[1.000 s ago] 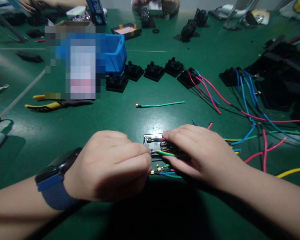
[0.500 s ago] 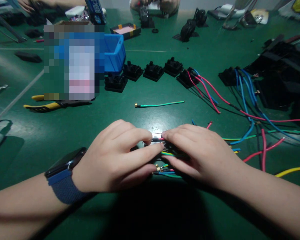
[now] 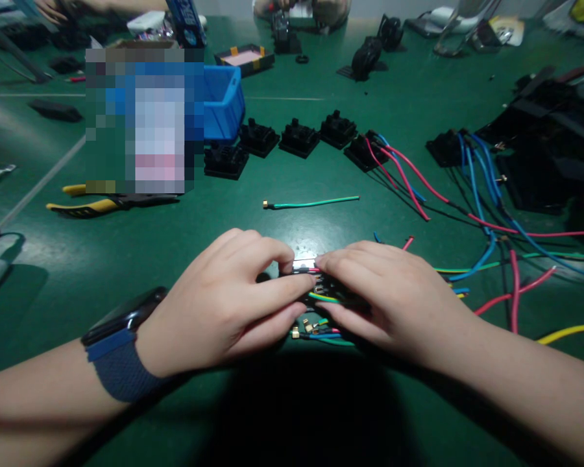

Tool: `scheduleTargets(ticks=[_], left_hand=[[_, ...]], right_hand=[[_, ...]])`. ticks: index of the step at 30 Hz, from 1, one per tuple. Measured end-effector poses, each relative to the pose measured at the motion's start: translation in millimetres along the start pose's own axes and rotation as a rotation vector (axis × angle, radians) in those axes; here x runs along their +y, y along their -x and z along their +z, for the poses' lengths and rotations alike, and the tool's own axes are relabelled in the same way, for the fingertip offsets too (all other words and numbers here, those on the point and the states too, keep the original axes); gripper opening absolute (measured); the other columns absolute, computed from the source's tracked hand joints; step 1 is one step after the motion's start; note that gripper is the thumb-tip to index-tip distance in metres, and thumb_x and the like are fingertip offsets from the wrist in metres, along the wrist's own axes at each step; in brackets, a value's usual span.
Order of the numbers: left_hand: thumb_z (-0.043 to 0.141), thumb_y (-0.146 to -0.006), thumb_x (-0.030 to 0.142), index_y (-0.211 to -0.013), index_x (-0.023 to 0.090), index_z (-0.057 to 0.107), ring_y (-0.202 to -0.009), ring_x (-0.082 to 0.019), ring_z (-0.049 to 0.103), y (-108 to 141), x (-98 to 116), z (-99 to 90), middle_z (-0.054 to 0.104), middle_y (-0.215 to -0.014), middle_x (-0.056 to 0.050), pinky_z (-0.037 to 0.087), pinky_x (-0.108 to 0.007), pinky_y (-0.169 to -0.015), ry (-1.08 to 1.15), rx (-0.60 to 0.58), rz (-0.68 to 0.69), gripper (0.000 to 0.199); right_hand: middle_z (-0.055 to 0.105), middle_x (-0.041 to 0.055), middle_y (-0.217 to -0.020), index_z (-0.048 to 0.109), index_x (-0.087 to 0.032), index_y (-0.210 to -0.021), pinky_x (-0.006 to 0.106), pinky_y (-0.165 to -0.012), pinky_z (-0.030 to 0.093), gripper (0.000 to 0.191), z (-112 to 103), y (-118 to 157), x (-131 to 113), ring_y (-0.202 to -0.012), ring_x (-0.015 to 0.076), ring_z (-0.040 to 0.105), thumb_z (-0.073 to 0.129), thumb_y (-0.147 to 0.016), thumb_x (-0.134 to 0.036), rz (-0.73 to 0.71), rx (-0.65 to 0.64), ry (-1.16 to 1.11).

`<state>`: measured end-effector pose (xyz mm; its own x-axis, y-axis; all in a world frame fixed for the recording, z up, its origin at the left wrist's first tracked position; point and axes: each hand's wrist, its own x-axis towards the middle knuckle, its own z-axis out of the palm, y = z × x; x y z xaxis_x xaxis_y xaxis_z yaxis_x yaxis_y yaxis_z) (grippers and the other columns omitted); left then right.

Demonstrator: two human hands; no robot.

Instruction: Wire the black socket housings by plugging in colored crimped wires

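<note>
A small black wired part (image 3: 325, 284) with a silvery metal plate (image 3: 304, 264) lies between my hands, mostly covered by them. My right hand (image 3: 394, 295) is closed around its right side. From the left, my left hand (image 3: 233, 298) curls at the part, one finger at the plate's edge and another pressed over the wires and metal contacts. A yellow-green wire (image 3: 324, 298) runs from under the left fingers to the right hand. Just below lie loose wires with brass terminals (image 3: 296, 333). Beyond the hands rests a single green wire (image 3: 311, 203) with a brass terminal.
Several black square modules (image 3: 299, 138) stand in a row at mid-table, near a blue bin (image 3: 224, 104). Yellow-handled pliers (image 3: 92, 206) lie at left. Red and blue wires (image 3: 477, 220) spread over the right side. Another person's hands (image 3: 331, 13) are at the far edge.
My left hand has shifted slightly left and back, its fingers moving on the wired part and baring more contacts and a brass terminal below. The right hand stays in place.
</note>
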<state>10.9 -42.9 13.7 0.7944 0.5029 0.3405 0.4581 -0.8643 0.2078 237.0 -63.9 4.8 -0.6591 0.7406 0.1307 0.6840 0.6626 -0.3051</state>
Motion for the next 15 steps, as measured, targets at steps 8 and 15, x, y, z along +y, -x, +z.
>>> scheduleTargets(ticks=[8,15], left_hand=[[0.052,-0.084,0.021,-0.104,0.022,0.065,-0.077,-0.021,0.051,-1.2,1.0,-2.0,0.058,-0.087,-0.008,0.040,-0.038,-0.063,-0.025,0.002,0.006,0.024],[0.053,-0.082,0.021,-0.106,0.024,0.064,-0.073,-0.019,0.051,1.6,-2.5,-0.1,0.060,-0.087,-0.007,0.039,-0.035,-0.061,-0.008,0.055,0.066,0.026]], right_hand=[[0.064,0.0104,-0.100,0.057,-0.016,-0.106,0.037,-0.080,0.046,0.026,1.0,0.5,-0.3,-0.093,0.0239,0.057,0.054,-0.086,-0.031,0.005,0.002,0.001],[0.065,0.0094,-0.100,0.058,-0.015,-0.105,0.037,-0.080,0.047,0.024,0.4,-1.2,-1.1,-0.093,0.0235,0.057,0.054,-0.085,-0.029,-0.011,0.016,0.002]])
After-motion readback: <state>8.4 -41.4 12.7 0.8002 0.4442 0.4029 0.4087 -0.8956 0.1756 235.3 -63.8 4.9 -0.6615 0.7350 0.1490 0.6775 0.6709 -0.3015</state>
